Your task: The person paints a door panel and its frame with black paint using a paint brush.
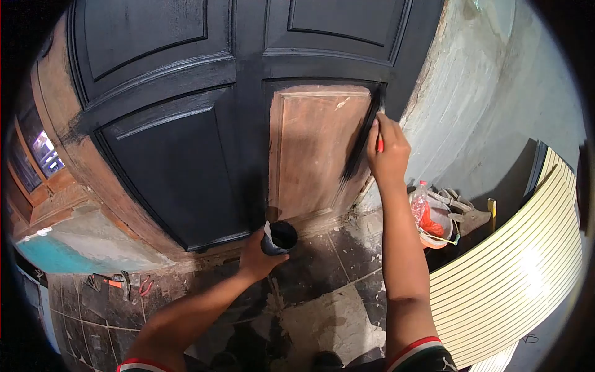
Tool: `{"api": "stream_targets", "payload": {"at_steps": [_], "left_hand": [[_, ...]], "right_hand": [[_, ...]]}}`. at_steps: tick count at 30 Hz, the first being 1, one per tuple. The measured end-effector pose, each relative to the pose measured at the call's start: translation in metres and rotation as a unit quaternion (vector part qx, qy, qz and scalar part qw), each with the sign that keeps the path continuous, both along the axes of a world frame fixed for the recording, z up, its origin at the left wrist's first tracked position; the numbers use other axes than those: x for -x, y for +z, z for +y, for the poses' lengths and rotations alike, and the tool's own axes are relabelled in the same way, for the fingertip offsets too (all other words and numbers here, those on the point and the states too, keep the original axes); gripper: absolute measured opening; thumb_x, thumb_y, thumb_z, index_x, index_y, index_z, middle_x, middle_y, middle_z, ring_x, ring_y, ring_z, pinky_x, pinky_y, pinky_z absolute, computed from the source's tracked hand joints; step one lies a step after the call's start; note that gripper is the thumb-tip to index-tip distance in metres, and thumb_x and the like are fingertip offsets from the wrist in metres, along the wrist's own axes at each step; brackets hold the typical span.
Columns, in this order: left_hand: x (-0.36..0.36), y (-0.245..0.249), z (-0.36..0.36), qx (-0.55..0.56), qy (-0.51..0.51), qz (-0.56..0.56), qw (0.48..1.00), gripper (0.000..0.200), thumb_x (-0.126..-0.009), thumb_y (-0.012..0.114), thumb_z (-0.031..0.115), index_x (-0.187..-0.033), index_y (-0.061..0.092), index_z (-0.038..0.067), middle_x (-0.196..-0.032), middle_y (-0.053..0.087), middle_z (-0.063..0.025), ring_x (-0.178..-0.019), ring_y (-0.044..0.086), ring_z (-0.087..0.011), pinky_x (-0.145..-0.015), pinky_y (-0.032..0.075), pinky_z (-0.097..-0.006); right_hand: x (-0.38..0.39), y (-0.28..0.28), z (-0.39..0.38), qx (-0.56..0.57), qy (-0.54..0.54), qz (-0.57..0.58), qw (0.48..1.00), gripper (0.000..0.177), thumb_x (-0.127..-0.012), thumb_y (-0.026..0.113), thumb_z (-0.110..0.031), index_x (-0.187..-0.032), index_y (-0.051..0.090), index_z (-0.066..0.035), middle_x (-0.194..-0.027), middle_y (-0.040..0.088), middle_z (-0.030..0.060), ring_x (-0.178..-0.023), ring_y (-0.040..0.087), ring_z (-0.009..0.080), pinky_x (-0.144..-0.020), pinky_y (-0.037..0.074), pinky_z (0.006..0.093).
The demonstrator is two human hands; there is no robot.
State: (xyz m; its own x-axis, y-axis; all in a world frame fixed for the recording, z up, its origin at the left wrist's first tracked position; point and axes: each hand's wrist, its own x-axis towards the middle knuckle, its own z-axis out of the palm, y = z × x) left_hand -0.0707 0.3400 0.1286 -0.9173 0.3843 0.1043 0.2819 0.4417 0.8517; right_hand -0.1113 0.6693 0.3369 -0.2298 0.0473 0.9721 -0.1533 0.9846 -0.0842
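Note:
A wooden door [248, 68] is mostly coated in black paint. Its lower right panel [316, 136] shows bare brown wood, with fresh black strokes along the right side. My right hand [390, 149] grips a paintbrush with a red handle [380, 144], its bristles against the panel's upper right edge. Lower down, near the door's bottom edge, my left hand [259, 255] is wrapped round a dark cup [279, 238]. Black paint seems to be inside the cup, and its left rim looks pale and torn.
A bucket [434, 239] with a plastic bottle [420, 197] and tools stands against the grey wall [462, 93] on the right. Cream ribbed panels [514, 266] curve beside it. Several hand tools [118, 282] lie on the tiled floor [93, 316] at left.

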Motion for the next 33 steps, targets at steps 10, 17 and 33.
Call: {"api": "stream_targets", "payload": {"at_steps": [10,17,33], "left_hand": [[0.003,-0.001,-0.004,-0.032,-0.02,-0.012,0.999,0.093,-0.074,0.099,0.029,-0.152,0.055,0.003,-0.143,0.065,-0.0183,-0.138,0.061,-0.0341,-0.117,0.047,-0.0438],[-0.003,0.003,-0.003,-0.005,-0.009,0.014,1.0,0.087,-0.077,0.098,0.026,-0.148,0.055,0.002,-0.138,0.068,-0.0171,-0.132,0.064,-0.0319,-0.114,0.048,-0.043],[-0.002,-0.005,-0.005,0.025,-0.008,-0.025,0.999,0.1,-0.074,0.1,0.032,-0.155,0.051,0.0,-0.146,0.065,-0.0208,-0.14,0.06,-0.0348,-0.119,0.047,-0.0433]], "right_hand": [[-0.007,-0.071,-0.002,0.02,-0.046,-0.317,0.947,0.019,-0.095,0.072,-0.007,-0.111,0.076,0.001,-0.095,0.074,0.0263,-0.087,0.075,0.0433,-0.077,0.061,0.0486],[0.008,-0.008,-0.005,-0.017,0.006,-0.001,1.0,0.025,-0.096,0.07,-0.005,-0.119,0.074,0.003,-0.094,0.072,0.0232,-0.079,0.071,0.0416,-0.073,0.059,0.0491],[0.011,0.027,-0.003,-0.008,0.004,0.002,1.0,0.015,-0.101,0.067,-0.007,-0.111,0.074,0.002,-0.096,0.073,0.0235,-0.083,0.072,0.0433,-0.076,0.06,0.0483]]}}
